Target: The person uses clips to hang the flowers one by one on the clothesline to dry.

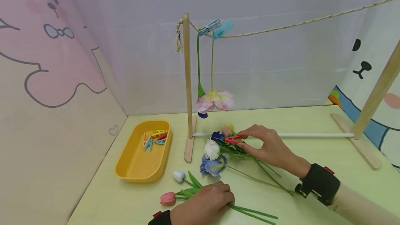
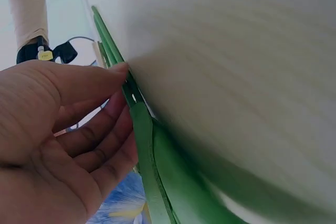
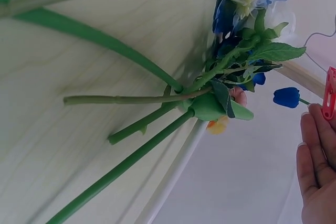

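Observation:
My left hand (image 1: 204,202) pinches the green stems (image 2: 118,56) of two artificial tulips between thumb and fingers, low over the table. One is a pink tulip (image 1: 168,199), the other a white-blue tulip (image 1: 179,176); both heads point left. My right hand (image 1: 270,148) holds a red clothespin (image 1: 232,139) between thumb and fingertips, above a bunch of artificial flowers. That bunch includes a white flower (image 1: 212,149), a light blue flower (image 1: 213,166) and a dark blue flower (image 1: 217,137). In the right wrist view the red clothespin (image 3: 329,94) shows at the right edge.
A rope (image 1: 281,27) runs between wooden posts (image 1: 187,79). Two blue clothespins (image 1: 210,27) on it hold a pink flower (image 1: 215,100) and a dark blue tulip (image 1: 202,115) upside down. At left stands a yellow tray (image 1: 137,169) with several clothespins. A white bar (image 1: 312,135) joins the post feet.

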`<state>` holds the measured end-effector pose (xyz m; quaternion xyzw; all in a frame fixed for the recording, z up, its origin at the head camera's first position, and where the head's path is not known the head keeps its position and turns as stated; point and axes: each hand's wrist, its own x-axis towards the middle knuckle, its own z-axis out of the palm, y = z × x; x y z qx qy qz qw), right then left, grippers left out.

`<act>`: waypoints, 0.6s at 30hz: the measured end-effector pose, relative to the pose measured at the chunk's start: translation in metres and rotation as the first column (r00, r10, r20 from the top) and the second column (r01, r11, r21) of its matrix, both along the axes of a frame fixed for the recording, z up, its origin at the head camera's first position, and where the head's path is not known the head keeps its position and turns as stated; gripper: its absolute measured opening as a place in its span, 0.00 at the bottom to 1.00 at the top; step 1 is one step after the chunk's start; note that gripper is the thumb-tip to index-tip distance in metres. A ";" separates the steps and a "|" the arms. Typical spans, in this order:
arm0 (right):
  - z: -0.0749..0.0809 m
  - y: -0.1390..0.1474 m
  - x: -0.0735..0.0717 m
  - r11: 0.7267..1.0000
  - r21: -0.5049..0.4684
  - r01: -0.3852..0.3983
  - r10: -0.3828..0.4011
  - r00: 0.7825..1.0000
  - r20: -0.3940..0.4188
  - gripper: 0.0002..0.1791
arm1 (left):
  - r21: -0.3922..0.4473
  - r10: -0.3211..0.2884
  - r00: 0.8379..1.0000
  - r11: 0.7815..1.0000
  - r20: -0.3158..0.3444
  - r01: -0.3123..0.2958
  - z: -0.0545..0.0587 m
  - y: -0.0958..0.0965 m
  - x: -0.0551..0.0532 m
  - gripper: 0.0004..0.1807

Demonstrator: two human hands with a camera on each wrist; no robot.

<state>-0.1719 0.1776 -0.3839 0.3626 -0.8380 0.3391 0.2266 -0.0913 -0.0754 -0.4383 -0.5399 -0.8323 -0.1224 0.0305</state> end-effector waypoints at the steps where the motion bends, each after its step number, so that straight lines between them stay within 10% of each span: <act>1: 0.000 0.000 0.000 1.000 -0.001 -0.001 0.001 1.000 -0.002 0.16 | -0.003 0.005 1.000 1.000 0.001 -0.005 0.000 0.000 0.000 0.04; 18: 0.009 0.013 -0.002 0.999 0.021 0.033 -0.032 0.998 -0.057 0.17 | 0.054 0.116 0.991 0.992 -0.062 -0.113 0.024 -0.007 0.000 0.08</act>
